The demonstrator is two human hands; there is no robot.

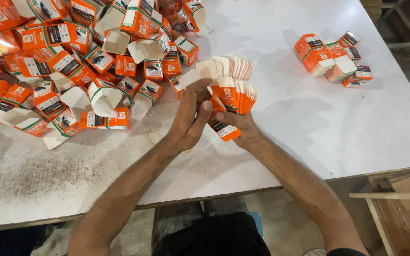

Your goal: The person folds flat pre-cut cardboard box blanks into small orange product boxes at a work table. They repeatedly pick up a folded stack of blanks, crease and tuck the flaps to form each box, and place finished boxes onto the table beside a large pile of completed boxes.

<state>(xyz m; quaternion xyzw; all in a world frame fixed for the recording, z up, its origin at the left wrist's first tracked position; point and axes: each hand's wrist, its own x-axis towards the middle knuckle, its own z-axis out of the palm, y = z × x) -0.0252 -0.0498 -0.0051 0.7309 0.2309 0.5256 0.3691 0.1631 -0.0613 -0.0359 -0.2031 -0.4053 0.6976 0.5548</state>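
Spreading across the left of the white table [309, 123]: a loose heap of opened orange-and-white cartons [72, 61], many lying on their sides with flaps agape, reaching to just beside the hands. Well apart at upper right, a smaller bundle of flattened cartons [333, 59], fallen sideways. Near the left wrist, a thin rubber band [153, 137], possibly two, hard to tell. Left hand [191, 118] curled closed, thumb pressed against a fanned stack of flat cartons [231, 87]. Right hand [240, 128] cupped beneath the same stack, fingers gripping its lower edge, holding it above the table. Scuffed grey patch at the near left; wooden frame at lower right; concrete floor beyond.
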